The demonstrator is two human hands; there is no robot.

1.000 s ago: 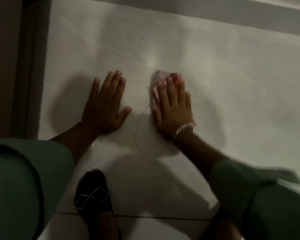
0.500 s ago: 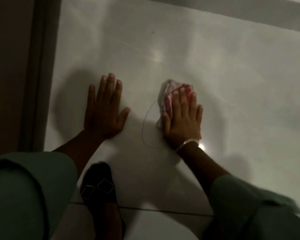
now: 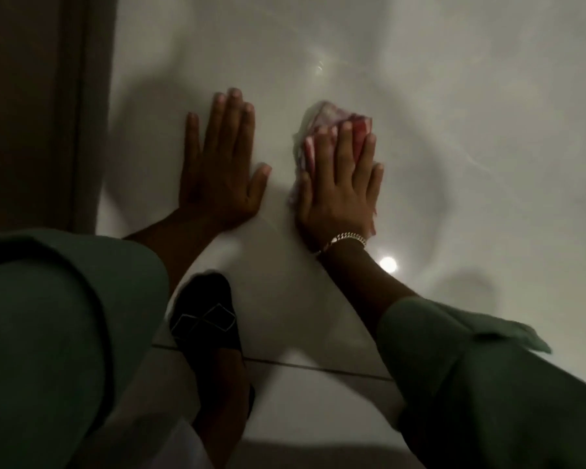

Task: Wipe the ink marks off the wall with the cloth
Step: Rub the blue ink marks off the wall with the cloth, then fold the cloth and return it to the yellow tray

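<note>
My right hand (image 3: 340,194) lies flat on a crumpled pink and white cloth (image 3: 322,125) and presses it against the glossy white wall (image 3: 454,113). The cloth sticks out above and left of my fingers. My left hand (image 3: 219,170) rests flat on the wall a little to the left, fingers spread, holding nothing. No ink line shows on the wall between the two hands. A light-coloured bracelet (image 3: 347,239) circles my right wrist.
A dark brown door frame (image 3: 48,113) borders the wall on the left. My foot in a black patterned sock (image 3: 205,319) stands on the white floor tile below the hands. Green sleeves fill the lower corners. A bright light spot (image 3: 388,264) reflects near my right wrist.
The curved ink line beside my right hand, seen in both earlier frames, is no longer visible. My right hand and cloth shifted left over where it ran. My left hand stayed flat.
</note>
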